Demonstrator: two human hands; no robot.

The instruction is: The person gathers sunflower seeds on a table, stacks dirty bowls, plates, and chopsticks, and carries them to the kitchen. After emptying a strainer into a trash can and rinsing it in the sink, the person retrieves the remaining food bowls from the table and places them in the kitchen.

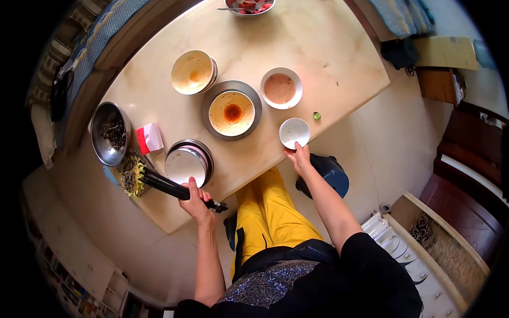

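Note:
My left hand [195, 200] grips a bundle of black chopsticks [169, 186] near the table's front edge, their tips pointing left toward a plate of scraps [130, 172]. A stack of metal bowls [187, 162] stands just beyond that hand. My right hand [299, 157] touches the near rim of a small white bowl [294, 132] at the table's front edge. Further in stand a used bowl on a metal plate [231, 111], a white bowl with reddish sauce [280, 88] and an empty stained bowl [192, 72].
A metal bowl with dark scraps [108, 132] and a red-and-white packet [149, 138] lie at the left of the beige table [318, 47]. A small green cap [316, 115] lies near the table edge. A dark blue stool [328, 172] stands beside my yellow trousers. Another dish [248, 6] sits at the far edge.

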